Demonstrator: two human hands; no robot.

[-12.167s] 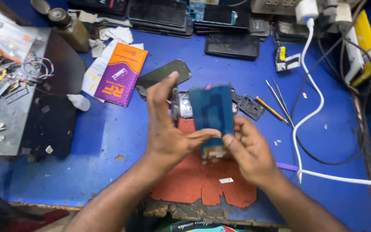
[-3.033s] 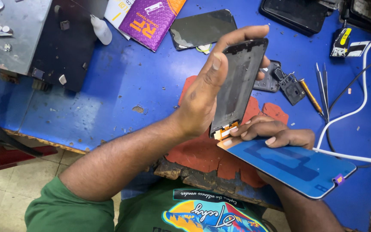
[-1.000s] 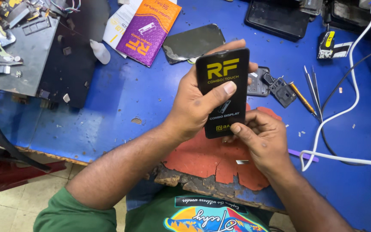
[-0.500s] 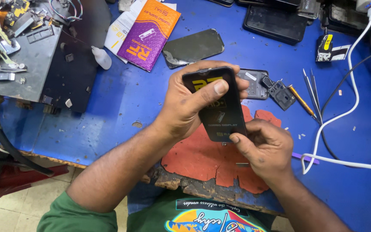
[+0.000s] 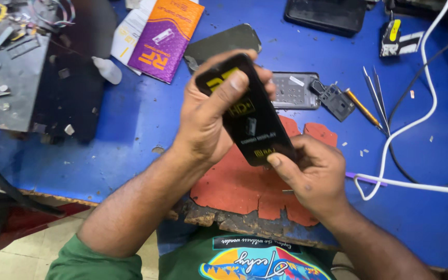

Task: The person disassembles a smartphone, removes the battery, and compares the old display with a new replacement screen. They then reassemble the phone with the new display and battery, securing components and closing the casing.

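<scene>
I hold a black phone display panel (image 5: 255, 127) with yellow print tilted above a worn red mat (image 5: 239, 184). My left hand (image 5: 208, 116) grips its upper end, thumb lying across the face. My right hand (image 5: 312, 173) pinches the lower end at the corner. Behind the panel on the blue bench (image 5: 130, 140) lies a grey metal phone frame (image 5: 294, 91) and a dark curved back cover (image 5: 219, 44).
A purple and orange box (image 5: 167, 33) lies at the back left beside a black block (image 5: 73, 88) and a grey tray (image 5: 6, 78) of tools. Tweezers (image 5: 377, 98), a small black part (image 5: 335, 98) and a white cable (image 5: 410, 124) lie to the right.
The panel has tipped from nearly upright to slanted down toward my right hand. My right hand has shifted to its lower corner. The camera has moved closer.
</scene>
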